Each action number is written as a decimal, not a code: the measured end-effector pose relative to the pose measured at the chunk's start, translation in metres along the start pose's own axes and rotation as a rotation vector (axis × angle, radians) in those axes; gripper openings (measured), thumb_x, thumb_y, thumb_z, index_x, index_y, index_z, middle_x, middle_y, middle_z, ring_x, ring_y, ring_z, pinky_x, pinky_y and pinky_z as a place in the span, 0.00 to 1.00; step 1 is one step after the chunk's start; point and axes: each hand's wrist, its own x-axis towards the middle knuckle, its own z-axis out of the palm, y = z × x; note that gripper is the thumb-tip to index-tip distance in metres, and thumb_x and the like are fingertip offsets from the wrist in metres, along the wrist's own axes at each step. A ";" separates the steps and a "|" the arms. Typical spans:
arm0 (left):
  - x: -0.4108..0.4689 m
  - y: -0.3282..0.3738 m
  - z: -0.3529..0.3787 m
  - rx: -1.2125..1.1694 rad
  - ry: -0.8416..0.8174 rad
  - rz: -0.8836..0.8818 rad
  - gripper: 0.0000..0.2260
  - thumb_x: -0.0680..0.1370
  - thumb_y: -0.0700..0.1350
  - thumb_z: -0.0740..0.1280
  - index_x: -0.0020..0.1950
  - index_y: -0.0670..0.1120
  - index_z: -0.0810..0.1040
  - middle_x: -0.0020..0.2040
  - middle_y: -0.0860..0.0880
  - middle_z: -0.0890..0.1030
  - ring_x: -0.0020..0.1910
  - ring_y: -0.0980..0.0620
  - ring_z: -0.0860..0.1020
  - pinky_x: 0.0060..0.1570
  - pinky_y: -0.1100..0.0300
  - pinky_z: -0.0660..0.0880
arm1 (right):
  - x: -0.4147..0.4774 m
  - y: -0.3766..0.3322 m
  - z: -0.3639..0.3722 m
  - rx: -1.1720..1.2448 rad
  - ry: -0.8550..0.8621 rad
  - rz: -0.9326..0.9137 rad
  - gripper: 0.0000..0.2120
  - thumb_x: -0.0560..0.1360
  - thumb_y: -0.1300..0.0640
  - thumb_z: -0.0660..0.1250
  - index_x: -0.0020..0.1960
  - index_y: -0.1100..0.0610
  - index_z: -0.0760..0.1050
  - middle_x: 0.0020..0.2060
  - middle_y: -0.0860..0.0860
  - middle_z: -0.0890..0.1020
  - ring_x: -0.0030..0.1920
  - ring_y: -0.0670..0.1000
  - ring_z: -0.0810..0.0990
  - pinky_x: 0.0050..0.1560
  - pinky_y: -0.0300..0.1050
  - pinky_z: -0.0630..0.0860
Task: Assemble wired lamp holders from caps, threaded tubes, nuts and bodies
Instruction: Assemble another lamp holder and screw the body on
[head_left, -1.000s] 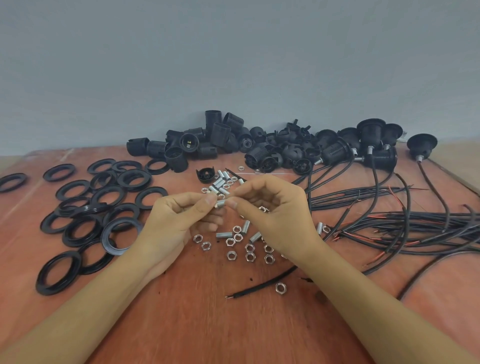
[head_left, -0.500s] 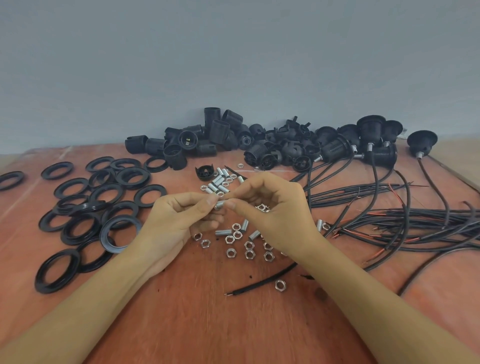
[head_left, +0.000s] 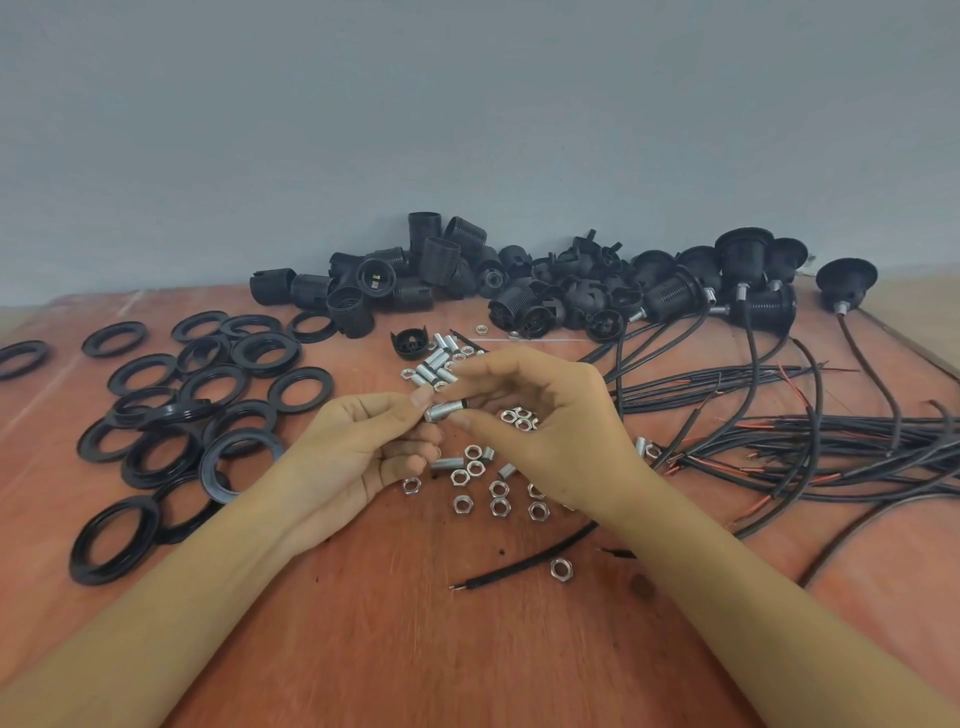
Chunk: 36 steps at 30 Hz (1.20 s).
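A person's two bare hands meet over a reddish wooden table (head_left: 415, 649); between them is one short silver threaded tube (head_left: 443, 411), held clear of the surface; its long axis runs left to right, the right end slightly higher. The left hand (head_left: 358, 447) pinches the tube's left end between thumb and forefinger; the right hand (head_left: 550, 431) pinches its right end the same way, where a small dark piece shows, too small to identify. Loose nuts (head_left: 498, 491) lie just below and to the right of the tube; spare tubes (head_left: 434, 361) lie just beyond it; a cut black wire (head_left: 524, 564) lies nearer the person. Whatever goes on next probably has to slide or turn along the tube's axis; the right hand is better placed to feed it.
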 end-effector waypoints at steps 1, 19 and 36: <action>0.000 -0.001 -0.001 0.000 -0.003 0.003 0.15 0.70 0.47 0.69 0.45 0.34 0.81 0.30 0.46 0.80 0.25 0.57 0.78 0.25 0.69 0.75 | 0.000 0.001 0.000 0.005 -0.001 0.018 0.16 0.71 0.68 0.75 0.56 0.58 0.79 0.47 0.55 0.86 0.48 0.48 0.85 0.52 0.43 0.81; -0.001 -0.014 0.005 0.301 -0.018 0.574 0.10 0.68 0.39 0.72 0.49 0.42 0.82 0.41 0.43 0.86 0.38 0.48 0.85 0.34 0.61 0.80 | -0.002 0.008 0.007 0.052 0.084 0.257 0.04 0.79 0.58 0.67 0.49 0.57 0.80 0.30 0.47 0.83 0.31 0.48 0.82 0.34 0.41 0.79; 0.000 -0.018 0.002 0.381 -0.057 0.659 0.09 0.71 0.39 0.71 0.50 0.45 0.82 0.39 0.46 0.85 0.35 0.50 0.83 0.36 0.61 0.81 | 0.000 0.000 0.007 0.030 -0.010 0.402 0.26 0.80 0.44 0.61 0.28 0.56 0.78 0.21 0.54 0.76 0.23 0.48 0.73 0.28 0.40 0.71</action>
